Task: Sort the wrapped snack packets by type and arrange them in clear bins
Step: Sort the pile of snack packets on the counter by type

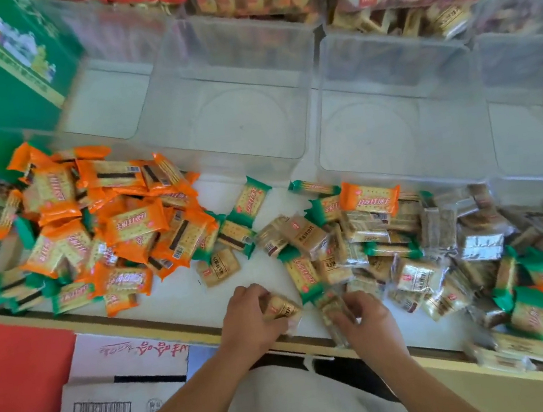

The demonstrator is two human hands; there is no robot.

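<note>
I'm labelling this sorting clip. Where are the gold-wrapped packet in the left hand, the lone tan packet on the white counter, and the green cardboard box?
Gold-wrapped packet (282,308): head view, printed face.
Lone tan packet (218,267): head view, centre of wrapper.
Green cardboard box (2,113): head view, plain green side.

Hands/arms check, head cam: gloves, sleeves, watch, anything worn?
Left hand and right hand are bare, with no gloves. The forearms are uncovered to the frame edge, with no sleeves in view. No watch or band on either wrist. Too blurred to tell about rings.
</note>
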